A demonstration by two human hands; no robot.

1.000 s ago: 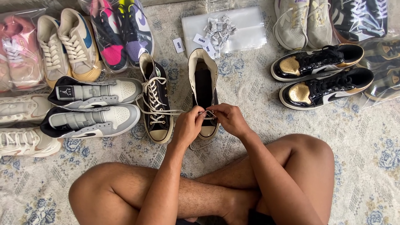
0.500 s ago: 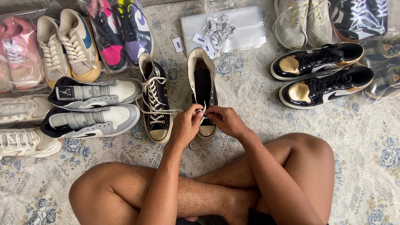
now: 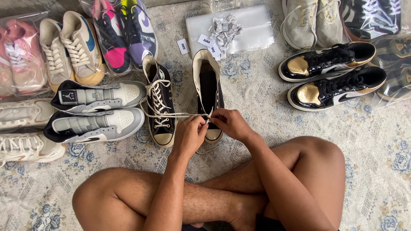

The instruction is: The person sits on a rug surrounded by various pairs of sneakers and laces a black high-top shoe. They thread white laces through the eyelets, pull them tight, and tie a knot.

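Head view: patterned rug; left hand, right hand pinch white lace over black high-top.

Bare forearms, no sleeves; bare legs; dark shorts barely showing.

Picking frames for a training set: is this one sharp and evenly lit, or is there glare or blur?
Head view: soft, even light, both hands sharp, left hand and right hand on the black high-top; glare on the plastic bags and glossy black-gold sneakers.
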